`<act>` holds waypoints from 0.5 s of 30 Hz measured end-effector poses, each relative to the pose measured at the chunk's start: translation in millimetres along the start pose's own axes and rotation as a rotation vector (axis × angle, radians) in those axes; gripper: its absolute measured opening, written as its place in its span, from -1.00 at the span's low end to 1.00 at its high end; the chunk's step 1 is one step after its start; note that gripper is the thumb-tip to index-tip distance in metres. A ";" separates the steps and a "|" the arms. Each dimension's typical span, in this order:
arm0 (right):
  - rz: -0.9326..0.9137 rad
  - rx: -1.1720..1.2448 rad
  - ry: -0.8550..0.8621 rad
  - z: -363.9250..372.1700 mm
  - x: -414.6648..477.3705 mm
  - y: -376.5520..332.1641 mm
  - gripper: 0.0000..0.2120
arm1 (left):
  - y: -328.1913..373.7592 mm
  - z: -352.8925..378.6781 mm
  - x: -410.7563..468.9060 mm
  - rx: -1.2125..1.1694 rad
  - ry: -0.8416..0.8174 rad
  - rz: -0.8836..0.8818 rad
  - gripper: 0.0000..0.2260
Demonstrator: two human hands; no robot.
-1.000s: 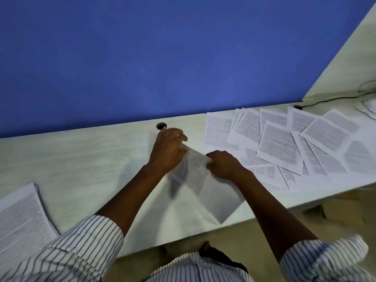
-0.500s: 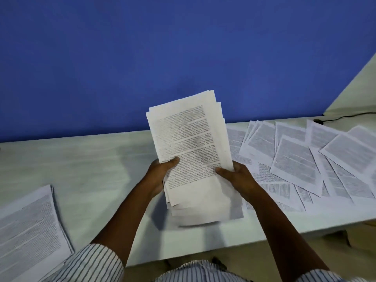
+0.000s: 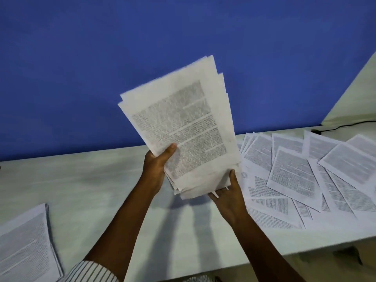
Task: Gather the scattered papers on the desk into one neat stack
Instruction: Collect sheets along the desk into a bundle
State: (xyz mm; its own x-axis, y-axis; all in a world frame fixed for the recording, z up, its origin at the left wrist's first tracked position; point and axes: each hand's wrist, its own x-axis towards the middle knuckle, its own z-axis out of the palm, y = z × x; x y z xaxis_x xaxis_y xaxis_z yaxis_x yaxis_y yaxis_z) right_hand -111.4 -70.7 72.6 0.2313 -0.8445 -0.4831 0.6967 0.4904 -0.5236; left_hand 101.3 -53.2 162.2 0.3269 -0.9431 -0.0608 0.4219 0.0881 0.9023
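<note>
Pale wood-grain desk (image 3: 91, 190) runs off frame. Scattered white printed sheets (image 3: 301, 180) overlap right of the fingers. An uneven upright sheaf of white printed pages (image 3: 183, 123) (text blurred) rises above them. A flat white printed stack (image 3: 24, 241), far left, is cut by the edge. Left hand (image 3: 154, 165) and right hand (image 3: 227, 192) grip the sheaf's bottom, fingers hidden behind.

A white shirt sleeve (image 3: 91, 270) with thin dark stripes ends in a bunched edge near the left elbow. Both forearms are bare down to the left hand (image 3: 156, 165) and right hand (image 3: 227, 193). A blurred scrap of striped cloth (image 3: 195, 279) at the bottom edge is probably the shirt front.
</note>
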 end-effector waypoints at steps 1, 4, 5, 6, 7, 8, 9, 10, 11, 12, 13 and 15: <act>0.015 0.041 -0.047 2.5 0.3 -0.9 -0.45 | -1.4 0.9 0.3 0.016 -0.005 -0.003 -0.61; -0.010 0.041 -0.099 12.2 3.0 -8.4 -0.54 | -10.7 2.4 1.3 0.165 0.033 -0.005 -0.61; -0.017 0.037 -0.106 14.1 4.2 -10.5 -0.59 | -14.9 2.6 1.8 0.210 0.056 0.004 -0.64; -0.020 0.029 -0.104 13.5 6.9 -11.2 -0.61 | -18.5 3.1 2.5 0.238 0.081 0.011 -0.66; -0.020 0.016 -0.097 12.1 8.8 -11.7 -0.63 | -20.7 3.5 2.8 0.246 0.102 0.016 -0.68; -0.020 0.001 -0.079 9.4 10.8 -12.6 -0.63 | -21.3 4.1 2.9 0.230 0.112 0.019 -0.68; -0.025 -0.015 -0.058 4.4 13.0 -13.7 -0.62 | -21.3 4.2 2.7 0.196 0.109 0.019 -0.67; -0.036 -0.023 -0.051 -1.6 16.3 -14.4 -0.59 | -21.3 3.4 2.5 0.159 0.097 0.015 -0.67; -0.050 -0.034 -0.045 -7.6 20.0 -14.9 -0.58 | -22.7 1.8 2.6 0.135 0.077 0.008 -0.65; -0.066 -0.038 -0.046 -13.2 23.5 -15.6 -0.57 | -25.4 1.3 2.2 0.121 0.051 -0.009 -0.64; -0.091 -0.047 -0.033 -18.3 27.5 -15.8 -0.56 | -30.5 0.5 1.8 0.121 0.032 -0.037 -0.64; -0.145 -0.078 0.003 -24.4 29.8 -17.1 -0.49 | -49.3 0.0 -0.3 0.176 0.045 -0.110 -0.67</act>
State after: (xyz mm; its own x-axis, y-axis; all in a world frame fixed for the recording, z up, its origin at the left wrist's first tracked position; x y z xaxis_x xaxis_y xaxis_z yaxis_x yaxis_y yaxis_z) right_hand -133.0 -99.0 50.1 0.1297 -0.9070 -0.4006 0.6679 0.3786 -0.6408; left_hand 80.4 -57.2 117.7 0.3265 -0.9283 -0.1781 0.3039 -0.0753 0.9497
